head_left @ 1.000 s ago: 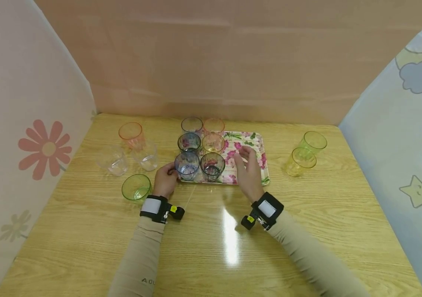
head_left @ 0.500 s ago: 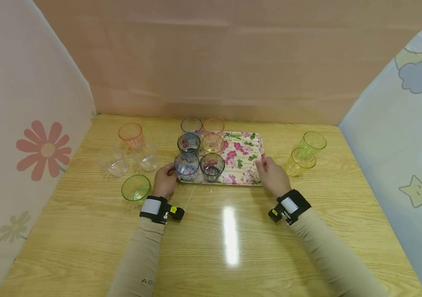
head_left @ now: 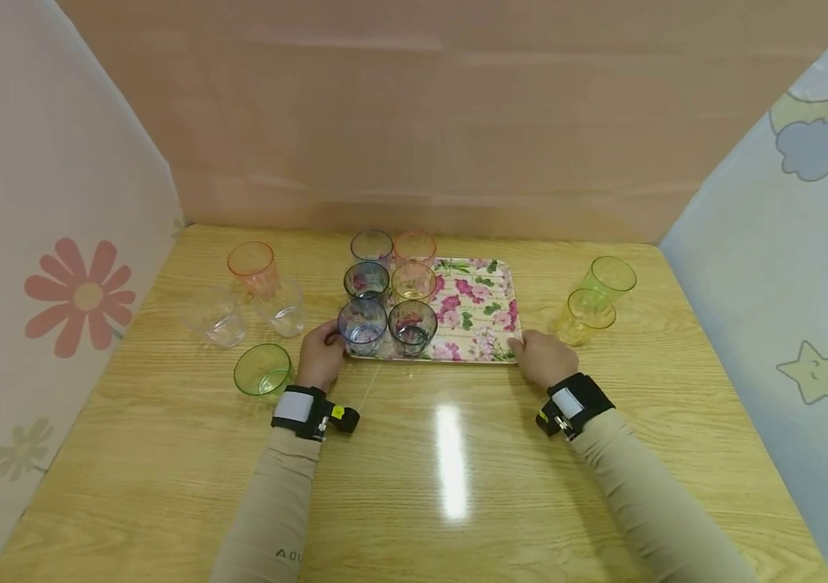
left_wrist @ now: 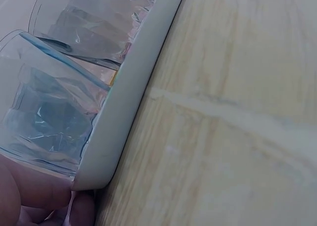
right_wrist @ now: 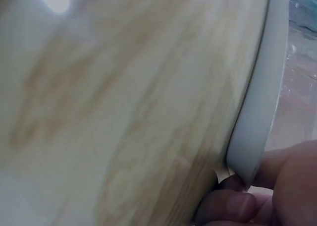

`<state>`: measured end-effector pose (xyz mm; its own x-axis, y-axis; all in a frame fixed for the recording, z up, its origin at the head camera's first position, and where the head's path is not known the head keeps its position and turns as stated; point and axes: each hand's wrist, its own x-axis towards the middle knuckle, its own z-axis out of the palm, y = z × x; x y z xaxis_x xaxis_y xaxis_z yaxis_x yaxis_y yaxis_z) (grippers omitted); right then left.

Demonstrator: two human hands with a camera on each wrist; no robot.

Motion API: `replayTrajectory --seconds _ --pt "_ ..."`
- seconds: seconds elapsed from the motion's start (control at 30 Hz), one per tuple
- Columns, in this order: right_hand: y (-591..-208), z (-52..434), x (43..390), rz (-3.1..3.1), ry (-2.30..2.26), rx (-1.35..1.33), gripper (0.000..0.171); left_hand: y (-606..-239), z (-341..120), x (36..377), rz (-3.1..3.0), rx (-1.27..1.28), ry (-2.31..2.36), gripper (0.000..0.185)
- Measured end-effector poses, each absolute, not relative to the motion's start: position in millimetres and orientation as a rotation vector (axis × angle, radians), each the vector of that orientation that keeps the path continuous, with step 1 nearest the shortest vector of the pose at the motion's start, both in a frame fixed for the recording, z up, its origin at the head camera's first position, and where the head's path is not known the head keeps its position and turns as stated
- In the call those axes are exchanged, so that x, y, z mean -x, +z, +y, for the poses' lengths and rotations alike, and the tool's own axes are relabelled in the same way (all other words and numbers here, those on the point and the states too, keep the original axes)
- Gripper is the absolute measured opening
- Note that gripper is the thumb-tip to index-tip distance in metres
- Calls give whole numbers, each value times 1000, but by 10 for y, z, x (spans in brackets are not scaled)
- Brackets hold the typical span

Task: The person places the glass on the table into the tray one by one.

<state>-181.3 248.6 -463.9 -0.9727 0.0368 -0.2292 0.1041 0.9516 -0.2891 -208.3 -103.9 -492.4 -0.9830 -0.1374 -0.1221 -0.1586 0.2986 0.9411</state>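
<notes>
Right hand (head_left: 541,356) having shifted to near-right corner of tray (head_left: 482,320); left hand (head_left: 322,356) gripping near-left corner; both hands' fingers clamping rim, long axis spanning between.

A light wooden tabletop (head_left: 457,502) with visible grain carries a bright glare of overhead light near its middle. 3 panels enclose it: plain peach at the back (head_left: 414,121), flower-printed on the left (head_left: 57,243), cloud-and-star-printed on the right (head_left: 785,243).

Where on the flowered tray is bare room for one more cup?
The right half of the flowered tray is bare, between the dark cup and the right hand. Its left half is crowded with six cups.
</notes>
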Motion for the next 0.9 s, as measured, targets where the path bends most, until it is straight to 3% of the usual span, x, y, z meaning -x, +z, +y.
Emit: replayTrajectory --seconds 0.57,0.9 --pt "-4634 2554 1888 2833 -520 -148 47 -4911 -1013 2126 2454 326 1882 39" --pt "-4651 2551 1882 2828 -535 -121 47 -4883 -1001 1981 2541 243 1858 40"
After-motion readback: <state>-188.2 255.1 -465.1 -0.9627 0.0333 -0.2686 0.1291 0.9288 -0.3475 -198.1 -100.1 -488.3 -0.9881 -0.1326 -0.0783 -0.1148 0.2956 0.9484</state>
